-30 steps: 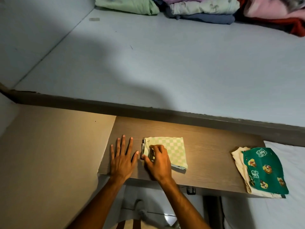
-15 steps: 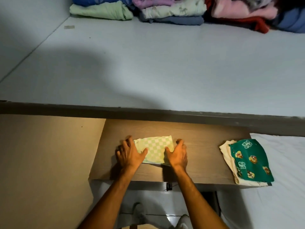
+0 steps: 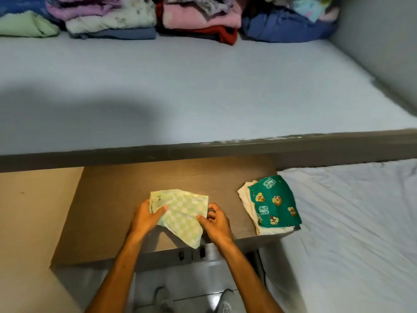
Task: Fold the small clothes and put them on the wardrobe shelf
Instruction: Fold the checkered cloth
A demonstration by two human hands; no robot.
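Here the left hand (image 3: pixel 144 216) and right hand (image 3: pixel 215 221) both grip the folded green checked cloth (image 3: pixel 182 213), one on each side, thumbs on top and fingers tucked under its edges; the near corner hangs past the front edge of the wooden surface (image 3: pixel 108 211), so the bundle looks raised off it, probably held from both sides so the folds do not slip open on the way to storage. Just to the right of the right hand, apart from it, lies a green printed garment (image 3: pixel 274 206) on top of a cream one (image 3: pixel 244 195), seemingly parked there until their turn. Beyond the hands runs the wardrobe shelf (image 3: pixel 203 86), bare in its near part, with stacks of folded clothes (image 3: pixel 198 19) at its back, leaving room in front for this piece
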